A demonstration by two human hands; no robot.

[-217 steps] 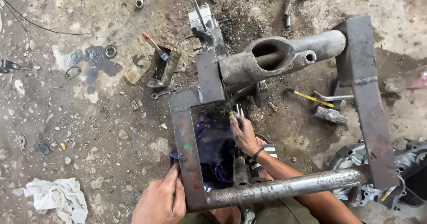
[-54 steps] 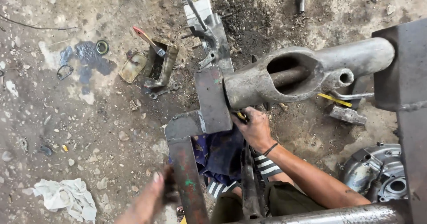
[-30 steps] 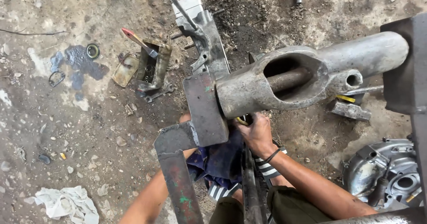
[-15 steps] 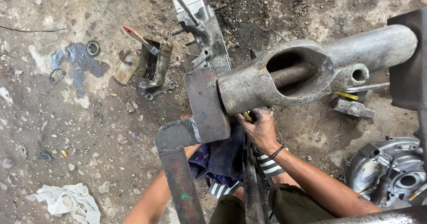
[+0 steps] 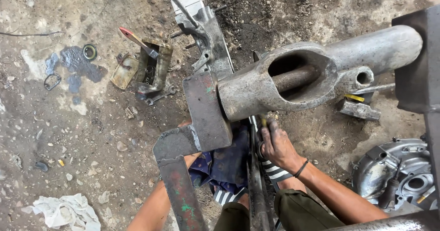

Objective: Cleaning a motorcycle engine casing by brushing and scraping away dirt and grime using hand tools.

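Observation:
A grey cast-metal housing (image 5: 256,91) with an oval opening and a shaft (image 5: 293,77) inside lies across a rusty steel frame (image 5: 206,111). My right hand (image 5: 277,146) is right under the housing, fingers closed on a small yellow-handled tool (image 5: 264,120) beside a dark upright bar (image 5: 256,185). My left forearm (image 5: 153,205) reaches up beneath the frame's plate. The plate hides nearly all of my left hand, so its grip cannot be seen. A blue cloth (image 5: 224,162) lies under the frame between my arms.
A round clutch cover (image 5: 398,176) sits at the lower right and a hammer (image 5: 360,111) lies behind the housing. On the dirt floor are a rusty open box (image 5: 153,68) with a red-handled tool, a wrench (image 5: 160,95), a metal ring (image 5: 90,52) and a white rag (image 5: 68,210).
My left hand left the frame's left edge and slid under the plate. My right hand stayed under the housing. The view has closed in on the housing.

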